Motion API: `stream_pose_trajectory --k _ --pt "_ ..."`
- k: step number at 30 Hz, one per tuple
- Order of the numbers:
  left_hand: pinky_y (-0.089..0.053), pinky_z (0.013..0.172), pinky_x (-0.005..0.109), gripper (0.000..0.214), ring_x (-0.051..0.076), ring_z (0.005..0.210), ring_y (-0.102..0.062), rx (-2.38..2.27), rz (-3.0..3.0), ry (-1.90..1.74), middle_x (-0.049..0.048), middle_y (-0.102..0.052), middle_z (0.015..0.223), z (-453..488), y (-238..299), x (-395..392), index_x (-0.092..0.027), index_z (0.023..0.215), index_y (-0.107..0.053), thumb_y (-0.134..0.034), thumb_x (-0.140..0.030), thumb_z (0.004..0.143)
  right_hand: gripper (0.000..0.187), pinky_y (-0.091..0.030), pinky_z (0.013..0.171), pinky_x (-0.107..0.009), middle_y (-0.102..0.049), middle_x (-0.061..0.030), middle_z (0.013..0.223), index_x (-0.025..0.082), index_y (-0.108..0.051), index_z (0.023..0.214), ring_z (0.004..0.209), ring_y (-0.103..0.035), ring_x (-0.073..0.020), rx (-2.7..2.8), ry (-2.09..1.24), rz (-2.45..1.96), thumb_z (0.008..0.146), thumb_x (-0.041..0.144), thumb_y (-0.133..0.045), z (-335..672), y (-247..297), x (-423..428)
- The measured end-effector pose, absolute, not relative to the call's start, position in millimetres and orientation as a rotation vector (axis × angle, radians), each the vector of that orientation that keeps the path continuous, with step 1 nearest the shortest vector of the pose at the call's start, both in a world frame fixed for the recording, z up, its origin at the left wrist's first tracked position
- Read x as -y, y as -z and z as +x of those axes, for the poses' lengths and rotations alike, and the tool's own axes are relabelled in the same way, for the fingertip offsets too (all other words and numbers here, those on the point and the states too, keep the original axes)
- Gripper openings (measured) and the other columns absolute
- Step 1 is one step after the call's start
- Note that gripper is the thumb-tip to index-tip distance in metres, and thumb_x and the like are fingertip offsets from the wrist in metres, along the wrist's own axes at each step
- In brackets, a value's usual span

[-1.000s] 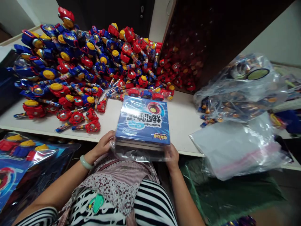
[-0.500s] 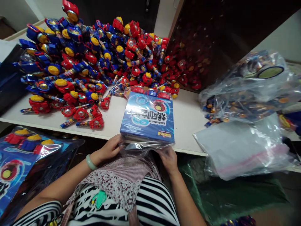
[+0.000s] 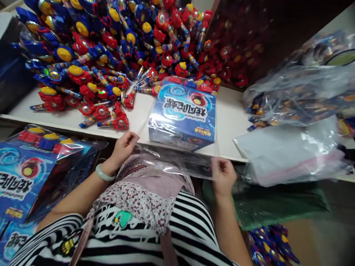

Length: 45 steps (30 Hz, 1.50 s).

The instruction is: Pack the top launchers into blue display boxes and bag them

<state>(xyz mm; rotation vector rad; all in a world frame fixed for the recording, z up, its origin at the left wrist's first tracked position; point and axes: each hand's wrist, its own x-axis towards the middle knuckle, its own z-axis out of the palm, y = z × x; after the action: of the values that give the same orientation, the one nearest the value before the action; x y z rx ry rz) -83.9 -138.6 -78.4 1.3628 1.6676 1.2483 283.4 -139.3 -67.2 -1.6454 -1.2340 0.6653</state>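
A blue printed box sits inside a clear plastic bag at the table's front edge. Several red and blue toys show under the plastic at the box's far side. The bag's loose end spreads toward my body. My left hand, with a pale bangle on the wrist, pinches its left corner. Over on the right, my right hand is closed on the other corner. Between them the film is stretched fairly flat, apart from the box.
Red and blue toys are heaped across the back of the white table. Flat clear bags and bagged toys lie on the right. Packed boxes stand low at left. Below right are a green sack and more toys.
My hands have moved apart, drawing the bag's loose end wide. More of the box's near side shows. The camera view has tipped downward.
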Motion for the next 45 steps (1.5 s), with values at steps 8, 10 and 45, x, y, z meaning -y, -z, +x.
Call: stream_pose_trajectory --k 8,10,45 --pt "-0.042 0.062 0.023 0.011 0.011 0.061 -0.053 -1.835 1.615 -1.317 -0.0028 -0.059 0.070 -86 120 158 -0.019 0.089 -0.059 -0.060 -0.028 0.084 0.033 -0.049 0.066 -0.029 -0.066 -0.0015 0.079 0.020 -0.059 0.092 0.067 -0.060 -0.0146 1.315 -0.505 -1.670 0.078 0.049 -0.068 289 104 157" --pt "-0.043 0.062 0.023 0.007 0.011 0.063 -0.054 -1.803 1.654 -1.387 -0.0027 -0.059 0.072 -88 118 158 -0.019 0.090 -0.059 -0.060 -0.025 0.086 0.036 -0.048 0.064 -0.028 -0.063 0.0007 0.076 0.019 -0.060 0.095 0.064 -0.059 -0.0132 1.254 -0.519 -1.620 0.077 0.048 -0.071 295 102 158" --pt "-0.048 0.070 0.029 0.012 0.015 0.073 -0.059 -1.229 1.299 -1.728 0.0023 -0.066 0.076 -87 63 151 -0.020 0.080 -0.074 -0.071 -0.030 0.086 0.024 -0.034 0.070 -0.036 -0.067 -0.0100 0.077 0.016 -0.068 0.070 0.076 -0.054 -0.0207 2.803 0.059 -0.716 0.091 0.013 -0.055 32 -32 88"
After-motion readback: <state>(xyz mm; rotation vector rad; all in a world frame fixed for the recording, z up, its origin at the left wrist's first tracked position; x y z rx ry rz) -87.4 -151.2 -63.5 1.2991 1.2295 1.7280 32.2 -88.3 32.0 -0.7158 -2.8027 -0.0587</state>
